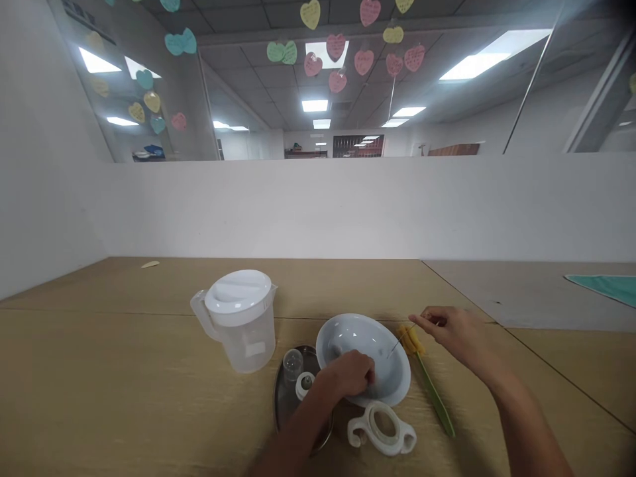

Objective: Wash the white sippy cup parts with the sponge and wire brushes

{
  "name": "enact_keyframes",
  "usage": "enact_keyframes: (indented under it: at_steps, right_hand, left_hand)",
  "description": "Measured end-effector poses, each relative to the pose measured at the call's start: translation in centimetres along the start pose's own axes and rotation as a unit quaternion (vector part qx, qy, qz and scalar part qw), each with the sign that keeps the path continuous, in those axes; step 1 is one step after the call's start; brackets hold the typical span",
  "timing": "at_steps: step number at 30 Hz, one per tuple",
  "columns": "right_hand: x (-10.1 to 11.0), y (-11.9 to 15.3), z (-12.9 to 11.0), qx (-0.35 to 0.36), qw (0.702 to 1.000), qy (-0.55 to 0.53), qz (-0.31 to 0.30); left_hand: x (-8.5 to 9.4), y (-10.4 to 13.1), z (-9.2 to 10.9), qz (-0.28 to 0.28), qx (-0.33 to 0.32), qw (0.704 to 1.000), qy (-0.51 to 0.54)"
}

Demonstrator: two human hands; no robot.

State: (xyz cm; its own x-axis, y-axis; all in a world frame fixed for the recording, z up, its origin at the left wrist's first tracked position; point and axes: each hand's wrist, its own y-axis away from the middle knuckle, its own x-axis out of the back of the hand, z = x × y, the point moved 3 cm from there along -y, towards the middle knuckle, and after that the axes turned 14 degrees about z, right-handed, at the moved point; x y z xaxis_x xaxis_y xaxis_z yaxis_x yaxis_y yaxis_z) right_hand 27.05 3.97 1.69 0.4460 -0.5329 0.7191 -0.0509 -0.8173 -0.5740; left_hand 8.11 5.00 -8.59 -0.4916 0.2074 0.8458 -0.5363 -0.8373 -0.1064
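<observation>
My left hand (354,372) reaches down into the white bowl (338,331), its fingers curled closed; whatever they hold is hidden. Over the bowl's right rim, my right hand (442,326) pinches a thin wire-like stick (396,347) that slants down into the bowl. Just in front of the bowl lies a white two-handled bottle grip ring (382,429). Left of the bowl, a metal tray (284,405) carries a clear bottle cap (293,364) and a white collar with a teat (304,384). My left forearm covers part of this tray.
A lidded plastic pitcher (248,331) stands behind the tray on the left. Right of the bowl lies a yellow sponge brush (411,340) with a green handle (436,397). A pale flat piece (150,264) and a teal cloth (606,288) lie farther back, before a white wall (308,209).
</observation>
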Motion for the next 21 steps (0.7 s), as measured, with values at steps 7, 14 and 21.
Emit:
enact_keyframes:
  at_steps: [7,14,21]
  right_hand:
    - [0.0,0.0,1.3,-0.019,0.996,-0.02,-0.089]
    - [-0.4,0.1,1.6,-0.056,0.98,-0.06,-0.183]
    - [-3.7,0.1,1.6,-0.018,0.976,-0.038,-0.213]
  left_hand:
    - [0.7,-0.2,-0.8,0.025,0.018,0.983,0.178]
    - [3.9,-0.2,-0.2,0.063,0.022,0.929,0.364]
    - [7.3,0.6,1.7,0.11,0.014,0.851,0.513]
